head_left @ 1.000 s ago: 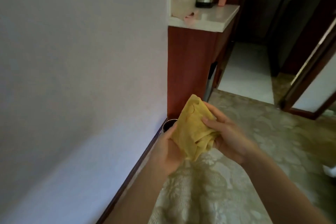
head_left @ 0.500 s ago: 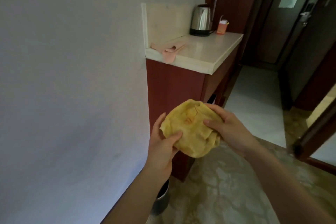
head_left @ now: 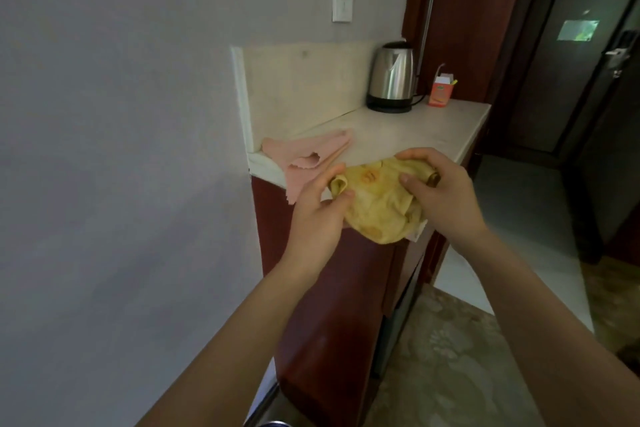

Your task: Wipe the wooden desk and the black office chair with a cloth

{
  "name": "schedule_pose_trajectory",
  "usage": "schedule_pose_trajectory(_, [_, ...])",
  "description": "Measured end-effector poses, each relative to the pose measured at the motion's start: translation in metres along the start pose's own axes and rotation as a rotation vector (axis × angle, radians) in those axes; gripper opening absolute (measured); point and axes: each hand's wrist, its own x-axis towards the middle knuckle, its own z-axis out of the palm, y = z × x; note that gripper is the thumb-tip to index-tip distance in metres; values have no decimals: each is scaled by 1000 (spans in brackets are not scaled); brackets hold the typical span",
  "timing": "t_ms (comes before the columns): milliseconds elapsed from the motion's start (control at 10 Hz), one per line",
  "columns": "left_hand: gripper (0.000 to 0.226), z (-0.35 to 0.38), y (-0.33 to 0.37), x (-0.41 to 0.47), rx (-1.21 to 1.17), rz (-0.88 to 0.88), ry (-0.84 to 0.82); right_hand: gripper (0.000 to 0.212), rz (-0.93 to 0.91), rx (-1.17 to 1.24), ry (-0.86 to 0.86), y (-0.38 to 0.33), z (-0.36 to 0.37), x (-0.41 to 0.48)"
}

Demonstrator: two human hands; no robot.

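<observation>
A bunched yellow cloth (head_left: 377, 204) is held between both hands at the front edge of a pale stone counter (head_left: 408, 135). My left hand (head_left: 317, 215) pinches its rolled left edge. My right hand (head_left: 440, 194) grips its right side, fingers curled over the top. The cloth hangs partly over the counter's edge, in front of the red-brown wooden cabinet (head_left: 332, 315). The wooden desk and the black office chair are not in view.
A pink cloth (head_left: 308, 154) lies on the counter's left corner, draped over the edge. A steel kettle (head_left: 393, 78) and an orange carton (head_left: 440, 90) stand at the back. A wall is at left; a dark door (head_left: 568, 80) and hallway are at right.
The view has risen and moved closer to the counter. Both hands have carried the yellow cloth up to the counter's front edge, and the cloth is more bunched.
</observation>
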Motion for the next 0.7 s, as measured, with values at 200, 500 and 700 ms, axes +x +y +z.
schedule_pose_trajectory(200, [55,48,-18,76,146,-56,-63,33,-8,-206,0,63,-7,68])
schedule_pose_trajectory(500, [46,59,-48,101,853,-146,5,25,-93,-603,-318,107,-46,107])
schedule_pose_trajectory(700, [39,57,-34,60,940,-79,288,24,-294,-375,-440,79,-33,103])
